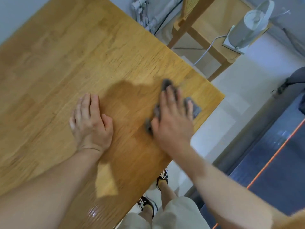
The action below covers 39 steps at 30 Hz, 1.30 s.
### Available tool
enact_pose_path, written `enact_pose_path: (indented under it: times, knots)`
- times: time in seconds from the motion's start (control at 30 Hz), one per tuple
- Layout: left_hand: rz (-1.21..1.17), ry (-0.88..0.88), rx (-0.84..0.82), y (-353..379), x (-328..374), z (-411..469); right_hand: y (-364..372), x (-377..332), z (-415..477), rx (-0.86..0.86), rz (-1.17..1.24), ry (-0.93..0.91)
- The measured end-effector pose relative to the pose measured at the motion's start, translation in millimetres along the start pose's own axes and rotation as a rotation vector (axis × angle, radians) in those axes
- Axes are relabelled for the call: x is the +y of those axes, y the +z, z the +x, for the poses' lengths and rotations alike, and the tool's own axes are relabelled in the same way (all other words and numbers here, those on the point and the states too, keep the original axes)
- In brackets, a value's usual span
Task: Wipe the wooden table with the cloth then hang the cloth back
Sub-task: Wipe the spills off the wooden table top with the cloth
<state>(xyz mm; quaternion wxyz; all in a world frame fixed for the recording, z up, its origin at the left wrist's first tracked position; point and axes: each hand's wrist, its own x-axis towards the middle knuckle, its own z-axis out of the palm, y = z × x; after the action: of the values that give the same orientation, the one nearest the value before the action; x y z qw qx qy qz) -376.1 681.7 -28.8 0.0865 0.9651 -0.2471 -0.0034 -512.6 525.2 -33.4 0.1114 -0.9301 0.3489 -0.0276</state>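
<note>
The wooden table fills the left and middle of the view. A grey cloth lies flat on it near the right corner. My right hand presses down on the cloth with spread fingers, covering most of it; the hand is blurred. My left hand rests flat on the bare tabletop to the left of the cloth, fingers together, holding nothing.
The table's right edge runs diagonally beside the cloth. Beyond it are a wooden chair, a grey cylindrical appliance with a white cable, grey pipes and a dark mat with an orange stripe. My feet stand below the edge.
</note>
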Motion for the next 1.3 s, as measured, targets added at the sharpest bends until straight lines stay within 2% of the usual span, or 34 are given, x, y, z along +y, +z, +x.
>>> enact_pose_path:
  times: [0.1, 0.17, 0.2, 0.27, 0.4, 0.53, 0.67, 0.77, 0.9, 0.97, 1.03, 1.1, 1.17, 1.2, 1.3]
  knots:
    - [0.014, -0.003, -0.011, -3, -1, -2, 8, -45, -72, -0.131, 0.052, -0.317]
    - [0.001, -0.019, -0.065, -5, 2, -2, 8, -34, -74, -0.153, 0.072, -0.467]
    - [-0.008, -0.031, -0.088, -5, 2, -2, 6, -18, -63, -0.132, 0.072, -0.485]
    - [-0.02, -0.045, -0.092, -6, 0, -2, -1, 26, -29, -0.054, 0.052, -0.364]
    - [-0.027, 0.007, -0.095, -6, -3, -3, -24, 96, 34, 0.038, 0.05, 0.102]
    - [-0.028, -0.047, -0.111, -6, -2, -4, -5, 45, 3, 0.098, 0.148, 0.321]
    - [-0.059, -0.012, -0.087, -6, -4, -5, 21, -35, -87, 0.137, 0.128, 0.136]
    - [-0.077, 0.033, -0.141, -10, -12, -12, 28, -82, -145, 0.039, 0.121, -0.061]
    - [-0.008, 0.284, -0.205, -23, -63, -67, 26, -57, -148, -0.026, 0.109, -0.421]
    - [0.024, 0.333, -0.235, -31, -99, -95, 21, -30, -120, 0.026, 0.092, -0.347]
    - [0.011, 0.307, -0.224, -35, -134, -120, 14, -18, -96, 0.091, 0.099, -0.087]
    - [-0.015, 0.288, -0.191, -37, -158, -141, 14, -36, -91, 0.13, 0.087, 0.157]
    - [-0.026, 0.313, -0.153, -36, -171, -152, 22, -78, -112, 0.119, 0.057, 0.264]
    - [-0.039, 0.331, -0.131, -35, -174, -154, 30, -103, -133, 0.105, 0.042, 0.212]
    - [-0.066, 0.373, -0.081, -32, -176, -152, 50, -175, -213, -0.022, 0.086, -0.205]
